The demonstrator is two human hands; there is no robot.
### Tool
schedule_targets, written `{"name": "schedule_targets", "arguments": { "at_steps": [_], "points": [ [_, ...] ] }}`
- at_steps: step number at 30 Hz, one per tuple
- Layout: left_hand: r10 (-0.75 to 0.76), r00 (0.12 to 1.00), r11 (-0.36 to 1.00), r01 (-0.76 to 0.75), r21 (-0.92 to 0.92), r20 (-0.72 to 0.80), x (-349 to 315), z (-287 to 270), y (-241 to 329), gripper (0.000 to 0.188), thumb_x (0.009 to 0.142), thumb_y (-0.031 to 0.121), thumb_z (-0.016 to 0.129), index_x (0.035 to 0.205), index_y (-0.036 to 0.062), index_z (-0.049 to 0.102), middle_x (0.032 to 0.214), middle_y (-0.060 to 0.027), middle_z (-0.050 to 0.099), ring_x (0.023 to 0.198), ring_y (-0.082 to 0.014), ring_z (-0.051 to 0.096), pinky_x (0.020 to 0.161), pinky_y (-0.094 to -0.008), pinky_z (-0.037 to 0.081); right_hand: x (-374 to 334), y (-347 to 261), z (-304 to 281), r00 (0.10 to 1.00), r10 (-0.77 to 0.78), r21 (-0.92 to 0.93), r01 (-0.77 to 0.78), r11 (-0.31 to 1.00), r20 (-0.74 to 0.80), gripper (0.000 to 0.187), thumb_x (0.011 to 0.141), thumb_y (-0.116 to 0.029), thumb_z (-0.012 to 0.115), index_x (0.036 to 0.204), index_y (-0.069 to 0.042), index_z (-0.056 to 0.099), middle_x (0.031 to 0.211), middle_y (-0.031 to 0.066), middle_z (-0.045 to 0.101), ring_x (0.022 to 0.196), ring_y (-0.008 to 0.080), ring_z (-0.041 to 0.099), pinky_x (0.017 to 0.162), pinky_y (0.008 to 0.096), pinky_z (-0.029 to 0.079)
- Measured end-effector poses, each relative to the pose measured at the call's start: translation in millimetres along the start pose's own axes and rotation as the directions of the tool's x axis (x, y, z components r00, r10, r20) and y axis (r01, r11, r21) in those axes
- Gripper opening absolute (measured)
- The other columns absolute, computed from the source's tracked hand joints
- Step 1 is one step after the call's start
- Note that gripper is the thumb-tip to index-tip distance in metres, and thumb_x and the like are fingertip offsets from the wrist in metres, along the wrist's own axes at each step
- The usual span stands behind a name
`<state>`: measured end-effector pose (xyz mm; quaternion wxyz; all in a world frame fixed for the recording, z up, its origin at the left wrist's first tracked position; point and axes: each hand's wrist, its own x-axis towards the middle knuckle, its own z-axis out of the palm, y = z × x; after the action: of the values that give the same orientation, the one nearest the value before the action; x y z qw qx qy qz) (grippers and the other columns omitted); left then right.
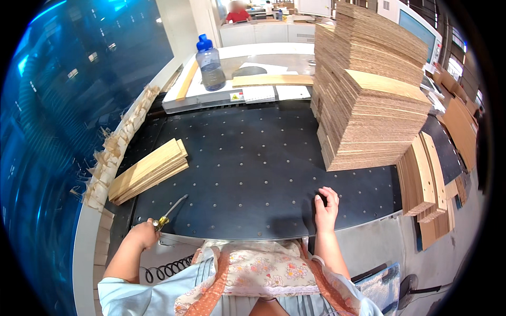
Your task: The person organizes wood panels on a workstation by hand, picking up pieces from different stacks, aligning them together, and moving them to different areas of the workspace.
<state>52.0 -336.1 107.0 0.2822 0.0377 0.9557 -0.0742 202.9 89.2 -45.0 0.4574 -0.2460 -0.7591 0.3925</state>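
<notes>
My left hand is closed around an air blow gun at the table's near left edge. The gun has a yellow body, and its thin metal nozzle points up and right over the black table. My right hand is over the table's near right part, holding nothing, its fingers loosely bent and the thumb apart. A small stack of light wooden strips lies on the table's left side, beyond the gun. At the back right rises a tall stack of particle boards, the thing nearest my right hand.
A coiled black hose hangs below the table's edge. A blue-capped water bottle and a long wooden strip are on the white machine surface behind. More board pieces stand at the right. A blue translucent screen borders the left.
</notes>
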Motion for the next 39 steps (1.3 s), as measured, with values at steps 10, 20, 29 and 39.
{"name": "schedule_targets", "arguments": {
  "at_steps": [10, 20, 29, 39],
  "points": [
    [0.607, 0.752, 0.765, -0.64, 0.067, 0.256, 71, 89, 21, 0.053, 0.08, 0.027, 0.053, 0.122, 0.0003, 0.037, 0.095, -0.0275, 0.059, 0.091, -0.0417, 0.057, 0.079, -0.0458, 0.045, 6, -6, 3, 0.955, -0.292, -0.262, 0.292, 0.92, 0.04, 0.029, 0.068, -0.014, 0.068, 0.096, -0.007, 0.063, 0.107, 0.0116, 0.058, 0.107, 0.0306, 0.049, 0.093, 0.0413, 0.039],
    [0.597, 0.798, 0.775, -0.601, 0.192, 0.089, 61, 52, 82, 0.032, 0.082, 0.016, 0.05, 0.111, 0.0041, 0.046, 0.091, -0.0172, 0.062, 0.083, -0.0308, 0.06, 0.074, -0.0397, 0.048, 0, -17, 2, 0.907, 0.112, -0.361, 0.047, 0.932, 0.406, 0.049, 0.082, -0.039, 0.056, 0.126, -0.017, 0.048, 0.138, 0.0105, 0.034, 0.133, 0.0327, 0.019, 0.103, 0.0598, 0.014],
    [0.535, 0.828, 0.836, -0.548, 0.039, 0.17, 28, 47, 41, 0.027, 0.083, 0.013, 0.05, 0.109, 0.0048, 0.048, 0.088, -0.0128, 0.062, 0.08, -0.0254, 0.06, 0.071, -0.036, 0.048, 3, -13, 9, 0.955, -0.149, -0.388, 0.242, 0.889, 0.256, 0.04, 0.071, -0.029, 0.069, 0.107, -0.013, 0.062, 0.119, 0.0115, 0.054, 0.117, 0.0328, 0.045, 0.093, 0.0495, 0.034],
    [-0.115, 0.983, 0.001, -0.141, -0.99, -0.14, 68, 177, -88, 0.02, 0.081, 0.009, 0.059, 0.1, 0.0085, 0.055, 0.076, 0.0016, 0.054, 0.062, -0.008, 0.044, 0.053, -0.0231, 0.035, -1, -3, 0, 0.966, -0.035, -0.278, 0.109, 0.954, 0.256, 0.029, 0.074, -0.009, 0.064, 0.103, -0.006, 0.062, 0.115, 0.0139, 0.055, 0.117, 0.0324, 0.043, 0.101, 0.0423, 0.031]
  ]
}}
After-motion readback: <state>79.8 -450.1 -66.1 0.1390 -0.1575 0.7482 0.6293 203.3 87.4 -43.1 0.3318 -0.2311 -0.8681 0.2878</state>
